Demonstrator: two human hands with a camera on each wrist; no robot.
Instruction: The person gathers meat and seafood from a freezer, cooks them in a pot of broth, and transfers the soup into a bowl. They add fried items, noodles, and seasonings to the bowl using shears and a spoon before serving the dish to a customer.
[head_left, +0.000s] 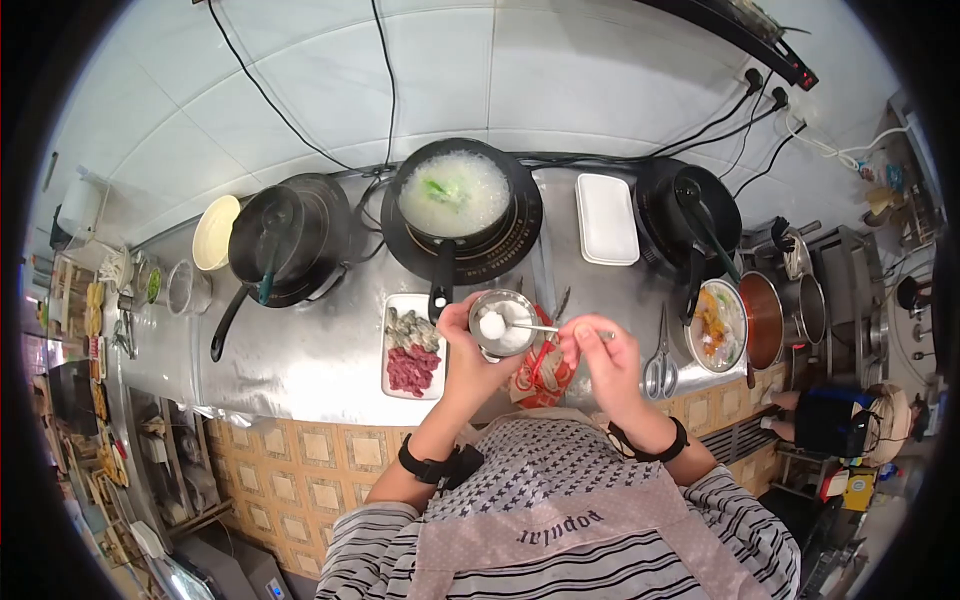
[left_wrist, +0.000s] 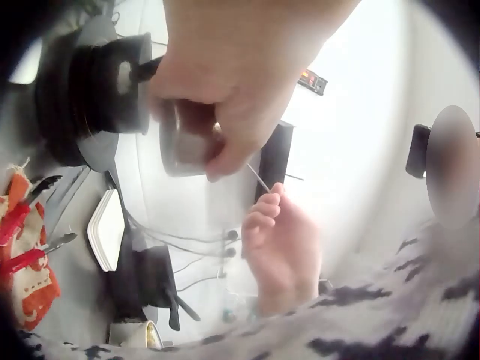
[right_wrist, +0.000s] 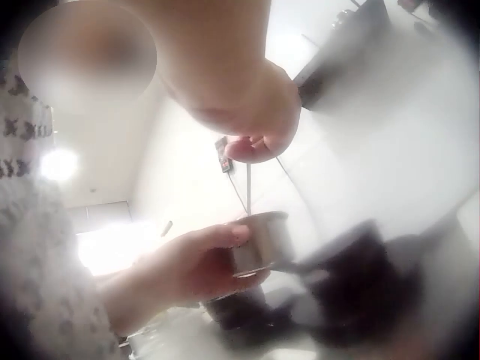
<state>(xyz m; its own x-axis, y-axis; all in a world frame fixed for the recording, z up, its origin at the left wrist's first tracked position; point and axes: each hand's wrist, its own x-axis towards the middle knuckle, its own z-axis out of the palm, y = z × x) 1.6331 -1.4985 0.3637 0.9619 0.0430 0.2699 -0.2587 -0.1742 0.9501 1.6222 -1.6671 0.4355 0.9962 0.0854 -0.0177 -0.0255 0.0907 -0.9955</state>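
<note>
My left hand (head_left: 462, 340) grips a small steel bowl (head_left: 505, 322) of white powder above the steel counter (head_left: 300, 350). My right hand (head_left: 600, 350) pinches the handle of a metal spoon (head_left: 535, 327); its tip carries a white heap (head_left: 492, 325) over the bowl. The left wrist view shows the bowl (left_wrist: 184, 142) in my fingers, with the spoon handle (left_wrist: 259, 178) running to the right hand (left_wrist: 281, 247). In the right wrist view the bowl (right_wrist: 262, 241) sits in the left hand (right_wrist: 187, 266) below the right hand (right_wrist: 247, 112).
Behind the bowl a black pan of white porridge (head_left: 455, 195) stands on a cooker. A tray with raw meat and seafood (head_left: 412, 347) lies left, a red-orange packet (head_left: 545, 375) under my hands, scissors (head_left: 660, 365) and a bowl of food (head_left: 718, 325) right. A black lidded pan (head_left: 285, 235) stands left.
</note>
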